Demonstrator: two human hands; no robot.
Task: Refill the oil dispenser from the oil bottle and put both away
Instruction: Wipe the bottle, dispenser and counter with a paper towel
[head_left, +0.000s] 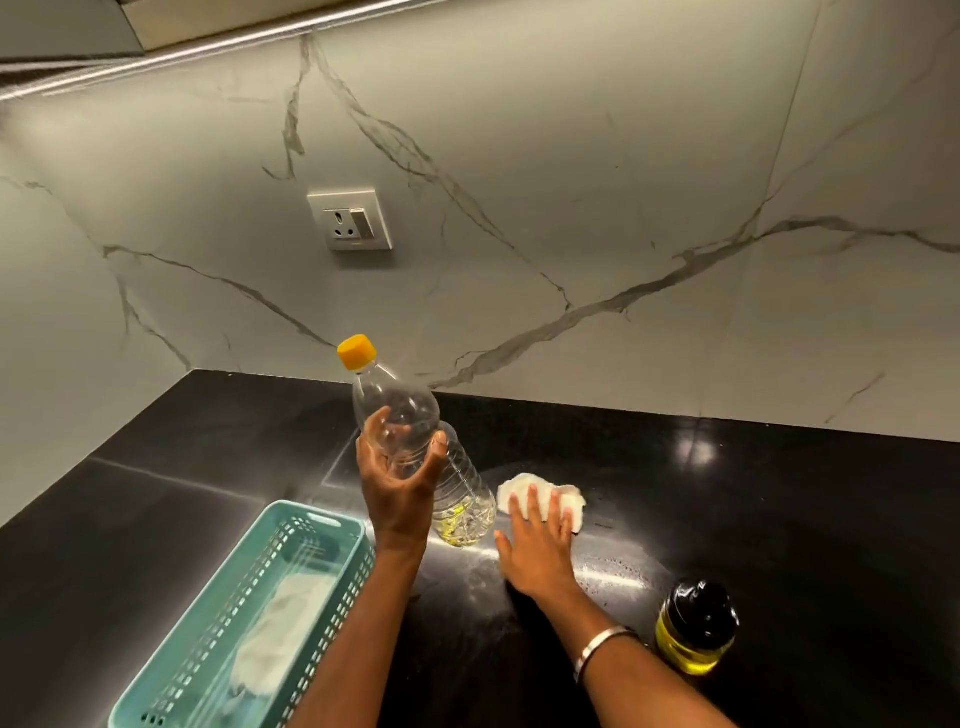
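Note:
My left hand grips the clear plastic oil bottle around its upper body. The bottle has a yellow cap, leans left and holds only a little oil at its bottom, close above the black counter. My right hand lies flat with straight fingers pressing on a white tissue on the counter, right of the bottle. The oil dispenser, a glass jar with a black lid and yellow oil inside, stands upright at the right, beside my right forearm.
A teal perforated basket with a white cloth inside sits at the lower left on the counter. Oily smears shine on the counter around my right hand. A wall socket sits on the marble backsplash.

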